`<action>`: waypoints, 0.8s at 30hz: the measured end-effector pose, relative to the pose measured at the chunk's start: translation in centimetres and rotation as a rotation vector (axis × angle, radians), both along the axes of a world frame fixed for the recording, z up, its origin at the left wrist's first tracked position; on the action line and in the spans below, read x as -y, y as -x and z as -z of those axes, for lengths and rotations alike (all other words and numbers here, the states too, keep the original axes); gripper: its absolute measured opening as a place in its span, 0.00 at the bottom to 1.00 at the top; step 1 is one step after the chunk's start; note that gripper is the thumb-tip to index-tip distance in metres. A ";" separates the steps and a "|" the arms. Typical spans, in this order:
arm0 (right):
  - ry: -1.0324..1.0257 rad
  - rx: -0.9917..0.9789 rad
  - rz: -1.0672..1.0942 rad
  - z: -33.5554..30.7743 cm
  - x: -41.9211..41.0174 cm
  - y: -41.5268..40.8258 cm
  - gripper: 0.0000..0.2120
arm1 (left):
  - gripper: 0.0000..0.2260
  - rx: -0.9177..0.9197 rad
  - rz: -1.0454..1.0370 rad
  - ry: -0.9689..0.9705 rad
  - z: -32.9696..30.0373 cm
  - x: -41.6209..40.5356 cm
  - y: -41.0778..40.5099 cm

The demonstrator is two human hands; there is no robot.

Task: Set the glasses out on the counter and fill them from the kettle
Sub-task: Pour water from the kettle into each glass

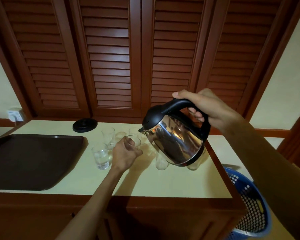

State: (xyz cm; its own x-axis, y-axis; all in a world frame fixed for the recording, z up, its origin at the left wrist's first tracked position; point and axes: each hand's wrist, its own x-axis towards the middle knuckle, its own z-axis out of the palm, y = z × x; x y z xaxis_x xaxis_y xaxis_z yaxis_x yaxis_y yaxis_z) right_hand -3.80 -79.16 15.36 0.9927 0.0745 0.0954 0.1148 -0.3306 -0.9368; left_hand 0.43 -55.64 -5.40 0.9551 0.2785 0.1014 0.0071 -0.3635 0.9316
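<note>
A shiny steel kettle [175,139] with a black lid and handle hangs tilted over the pale counter [145,181], spout pointing left. My right hand [210,108] grips its handle from above. My left hand [124,153] is wrapped around a clear glass [135,140] just below and left of the spout. Several other clear glasses stand around it: one holding water [100,155] to the left, one [108,135] behind that, and two [160,163] partly hidden under the kettle.
A dark brown tray [33,158] lies on the counter's left side. The kettle's black base [84,125] sits at the back by the louvred wooden doors. A blue perforated basket [249,205] stands beyond the counter's right edge. A wall socket [15,115] is at far left.
</note>
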 end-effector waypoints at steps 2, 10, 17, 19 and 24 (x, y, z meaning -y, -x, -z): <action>0.029 -0.012 -0.003 0.0 -0.3 -0.2 0.18 | 0.15 0.007 0.005 -0.015 -0.5 -0.2 0.1; 0.153 0.018 0.033 -1.3 -1.1 -0.4 0.24 | 0.16 0.014 0.017 -0.046 -0.6 -0.5 0.5; 0.205 0.010 0.048 -2.3 -0.8 -0.3 0.22 | 0.16 -0.038 0.006 -0.051 0.8 -1.3 0.6; 0.211 0.009 0.054 -2.5 -0.6 -0.1 0.22 | 0.15 -0.044 0.008 -0.068 1.4 -1.4 0.6; 0.216 0.016 0.061 -3.1 -0.1 0.1 0.20 | 0.13 -0.091 0.028 -0.032 2.5 -1.2 0.8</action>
State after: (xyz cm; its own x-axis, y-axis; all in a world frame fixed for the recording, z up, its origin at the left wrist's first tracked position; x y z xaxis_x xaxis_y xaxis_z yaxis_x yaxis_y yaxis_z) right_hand -3.91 -79.03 18.43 0.9944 0.0348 0.0999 0.1031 -0.5298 -0.8418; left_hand -0.35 -54.41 -7.87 0.9681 0.2497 0.0223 0.0806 -0.3941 0.9155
